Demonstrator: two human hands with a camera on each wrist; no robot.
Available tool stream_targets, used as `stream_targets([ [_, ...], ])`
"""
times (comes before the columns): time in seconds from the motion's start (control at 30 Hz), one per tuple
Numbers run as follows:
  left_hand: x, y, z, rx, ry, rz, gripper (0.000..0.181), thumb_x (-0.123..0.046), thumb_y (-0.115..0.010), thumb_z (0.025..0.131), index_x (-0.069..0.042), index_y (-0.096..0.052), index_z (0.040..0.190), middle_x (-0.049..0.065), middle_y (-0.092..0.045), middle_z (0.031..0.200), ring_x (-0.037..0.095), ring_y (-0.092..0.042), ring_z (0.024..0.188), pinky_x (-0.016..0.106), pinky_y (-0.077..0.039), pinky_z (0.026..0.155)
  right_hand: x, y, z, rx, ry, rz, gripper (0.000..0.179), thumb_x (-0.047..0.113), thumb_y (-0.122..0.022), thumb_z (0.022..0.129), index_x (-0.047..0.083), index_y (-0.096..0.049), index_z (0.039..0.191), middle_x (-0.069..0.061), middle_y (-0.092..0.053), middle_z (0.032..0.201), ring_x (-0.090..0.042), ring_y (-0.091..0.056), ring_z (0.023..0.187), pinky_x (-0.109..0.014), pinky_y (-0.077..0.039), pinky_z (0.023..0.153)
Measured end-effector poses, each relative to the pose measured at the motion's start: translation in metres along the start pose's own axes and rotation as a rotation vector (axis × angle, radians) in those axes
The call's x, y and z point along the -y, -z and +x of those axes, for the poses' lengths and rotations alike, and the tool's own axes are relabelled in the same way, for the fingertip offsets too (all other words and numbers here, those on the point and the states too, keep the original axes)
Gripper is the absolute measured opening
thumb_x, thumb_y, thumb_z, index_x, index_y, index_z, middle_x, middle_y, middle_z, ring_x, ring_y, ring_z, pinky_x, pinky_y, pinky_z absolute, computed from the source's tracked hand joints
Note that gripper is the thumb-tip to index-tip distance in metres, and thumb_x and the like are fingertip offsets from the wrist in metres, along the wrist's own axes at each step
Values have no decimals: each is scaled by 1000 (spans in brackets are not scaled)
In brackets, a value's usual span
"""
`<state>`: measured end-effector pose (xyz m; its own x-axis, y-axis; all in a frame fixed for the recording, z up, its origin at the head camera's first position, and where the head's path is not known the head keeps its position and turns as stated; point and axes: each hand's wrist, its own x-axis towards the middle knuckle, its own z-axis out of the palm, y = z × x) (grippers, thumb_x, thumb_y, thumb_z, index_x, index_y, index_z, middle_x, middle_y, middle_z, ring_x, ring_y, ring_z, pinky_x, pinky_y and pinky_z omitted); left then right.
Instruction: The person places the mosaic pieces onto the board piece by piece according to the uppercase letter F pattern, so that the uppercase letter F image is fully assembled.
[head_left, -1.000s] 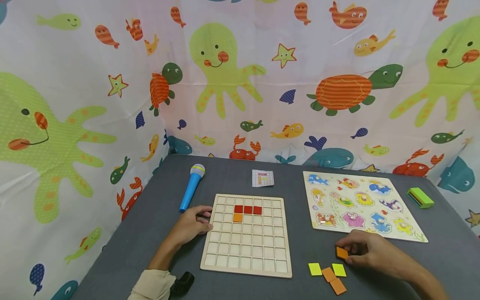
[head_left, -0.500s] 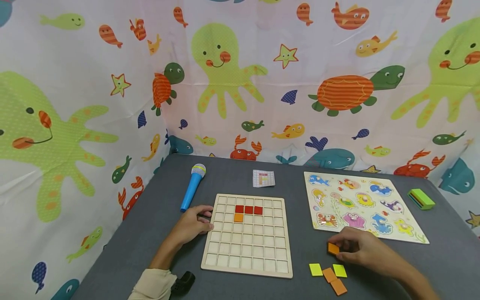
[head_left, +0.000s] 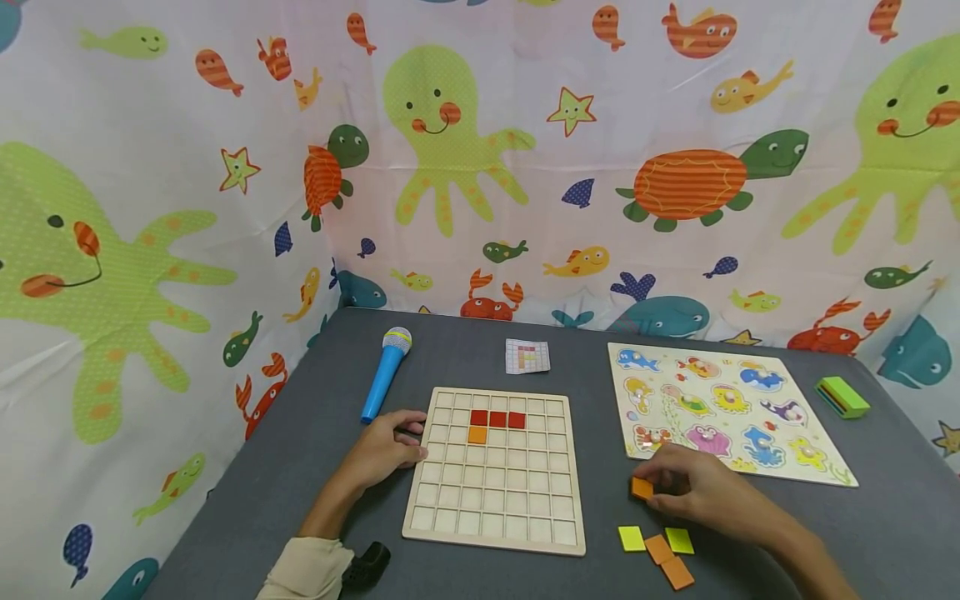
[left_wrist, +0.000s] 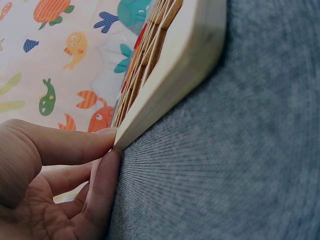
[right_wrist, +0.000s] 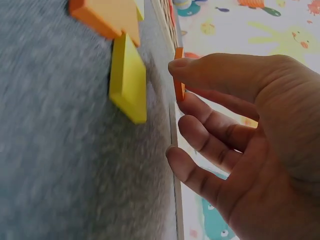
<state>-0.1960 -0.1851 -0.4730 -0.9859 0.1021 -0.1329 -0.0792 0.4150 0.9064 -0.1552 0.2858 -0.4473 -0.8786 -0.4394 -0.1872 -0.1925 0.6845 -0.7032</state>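
Centrally right, a small flat square tile of solid orange (head_left: 642, 488) is sitting between a person's fingertips, beside the wooden board and farther from the person than the loose tiles. Being square, it is showing no long axis; its broad face is turning toward the head camera, while the right wrist view is catching it edge-on, as a thin strip running top to bottom. Fingertips are hiding one side of it.

The right hand (head_left: 697, 487) is pinching the tile between thumb and index finger, its other fingers curving loosely apart.

A pale wooden grid board (head_left: 495, 500) is lying flat to the left, its long axis running away from the person. Three red square tiles (head_left: 497, 420) are filling a row near its far end, and one orange square tile (head_left: 477, 435) is sitting just nearer, below the leftmost red. The left hand (head_left: 382, 450) is pinching the board's left edge between thumb and fingertip.

Nearer the person, two loose orange tiles (head_left: 678, 573) and two yellow tiles (head_left: 631, 538) are lying on the grey table (head_left: 382, 508). Beyond the right hand, a sea-animal puzzle board (head_left: 728, 372) is resting, its near edge partly covered. A blue toy microphone (head_left: 384, 379) is pointing its silver head away. Beside the cut-off cream sleeve (head_left: 306, 571), a black object (head_left: 367, 567) is proving hard to identify.
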Motion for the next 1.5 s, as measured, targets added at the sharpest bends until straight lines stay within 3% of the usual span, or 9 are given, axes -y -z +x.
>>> stream_targets([
  [0.47, 1, 0, 3, 4, 31, 7, 58, 2, -79, 86, 0, -63, 143, 15, -64, 124, 22, -69, 102, 36, -64, 79, 22, -9, 21, -46, 108, -89, 30, 29, -84, 92, 19, -77, 119, 6, -61, 96, -9, -54, 87, -23, -47, 72],
  [0.77, 2, 1, 2, -8, 28, -2, 58, 3, -79, 86, 0, -64, 142, 15, -64, 123, 22, -69, 100, 37, -64, 79, 33, -16, 40, -34, 193, -85, 30, 29, -82, 94, 16, -77, 121, 6, -62, 100, -11, -56, 86, -24, -49, 71],
  [1.1, 1, 1, 1, -5, 12, -1, 57, 2, -79, 87, 0, -64, 142, 14, -64, 123, 22, -69, 101, 37, -64, 78, 46, -26, 57, -3, 205, -107, 31, 32, -79, 97, 17, -76, 123, 8, -63, 104, -8, -58, 89, -26, -49, 73],
  [1.5, 0, 1, 1, -5, 10, -10, 57, 4, -80, 86, 1, -64, 141, 16, -64, 123, 22, -69, 100, 37, -64, 77, 67, -40, 78, 9, 240, -131, 31, 29, -80, 95, 14, -77, 122, 7, -62, 104, -14, -58, 90, -26, -48, 75],
])
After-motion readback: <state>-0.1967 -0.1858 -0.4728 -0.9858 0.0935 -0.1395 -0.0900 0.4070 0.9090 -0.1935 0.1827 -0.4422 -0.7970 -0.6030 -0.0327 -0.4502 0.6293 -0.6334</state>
